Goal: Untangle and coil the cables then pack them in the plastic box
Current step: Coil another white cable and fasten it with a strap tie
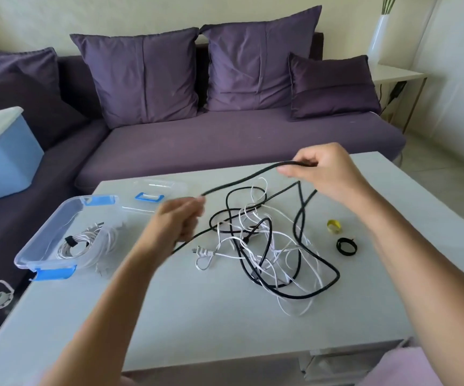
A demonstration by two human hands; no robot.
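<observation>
Two bare forearms are reaching out over the near edge of the table (225,330). The left grip (178,221), blurred, is curling round the black cable (225,186), and the right grip (328,171) is pinching the same cable between thumb and fingertips, higher and farther back. Between them one length is hanging taut above the heap, probably so that it can be drawn clear of the knots and measured into a loop.

Below, the rest of the black cable is lying on the table and threading through the white cable (225,254), whose plug (203,252) is pointing left. Those crossings are what is standing in the way, and pulling hard would likely tighten them.

A yellow ring (334,226) and a black strap (346,246) are waiting to the right, seemingly for binding coils. The plastic box (41,232) is sitting open on the table's left corner, already holding one tied white coil (80,243), with its lid (158,188) lying just behind it. A purple sofa (225,135) is standing beyond.
</observation>
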